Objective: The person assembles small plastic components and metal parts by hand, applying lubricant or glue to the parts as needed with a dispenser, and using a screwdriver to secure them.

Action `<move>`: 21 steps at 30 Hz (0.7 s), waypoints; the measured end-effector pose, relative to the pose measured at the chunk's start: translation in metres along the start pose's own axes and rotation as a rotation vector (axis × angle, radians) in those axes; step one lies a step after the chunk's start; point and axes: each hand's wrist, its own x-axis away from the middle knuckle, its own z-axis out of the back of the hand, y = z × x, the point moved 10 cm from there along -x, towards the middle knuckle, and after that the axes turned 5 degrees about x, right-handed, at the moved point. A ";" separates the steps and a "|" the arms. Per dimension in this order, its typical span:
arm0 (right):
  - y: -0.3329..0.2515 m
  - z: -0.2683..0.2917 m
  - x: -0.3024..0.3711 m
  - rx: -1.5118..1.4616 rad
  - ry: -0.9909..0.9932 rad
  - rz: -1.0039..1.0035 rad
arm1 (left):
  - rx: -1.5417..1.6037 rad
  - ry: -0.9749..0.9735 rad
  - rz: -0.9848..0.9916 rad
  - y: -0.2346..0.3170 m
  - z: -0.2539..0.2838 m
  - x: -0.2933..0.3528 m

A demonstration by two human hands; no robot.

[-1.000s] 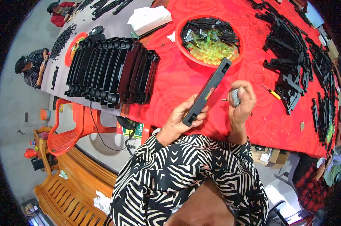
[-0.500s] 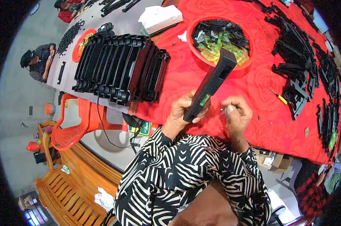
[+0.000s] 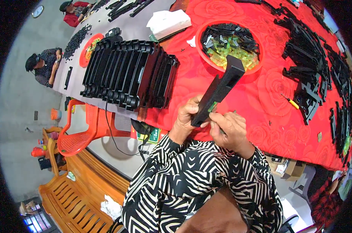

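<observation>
My left hand (image 3: 187, 116) grips the lower end of a long black plastic bar (image 3: 223, 87), which slants up and away to the right. A small translucent green piece (image 3: 212, 106) sits in the bar's side near that end. Close against the bar, my right hand (image 3: 231, 130) is curled with thumb and fingers pinched together beside the green piece. What its fingertips hold, if anything, is too small to make out. Beyond the bar's far end stands a red bowl (image 3: 261, 46) of yellow-green translucent pieces (image 3: 232, 52) and black parts.
Stacked black plastic frames (image 3: 121, 73) stand to the left. Heaps of black parts (image 3: 306, 58) and a yellow-handled screwdriver (image 3: 292, 103) lie right on the red tablecloth (image 3: 275, 132). A tissue pack (image 3: 168, 21) is at the back. A red chair (image 3: 81, 134) and people (image 3: 44, 64) are left.
My right hand has moved left to the bar, its fingers now pinched beside the green piece. My left hand keeps its grip on the bar. The whole view has shifted slightly.
</observation>
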 end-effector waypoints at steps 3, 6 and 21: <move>0.008 0.000 0.002 -0.022 -0.002 -0.023 | -0.010 0.001 -0.007 -0.002 0.001 -0.001; 0.013 0.003 -0.003 -0.080 0.065 -0.117 | -0.018 0.056 -0.030 0.001 0.003 0.002; 0.083 -0.021 0.018 -0.307 0.013 -0.608 | 0.183 0.343 0.010 -0.018 0.020 0.006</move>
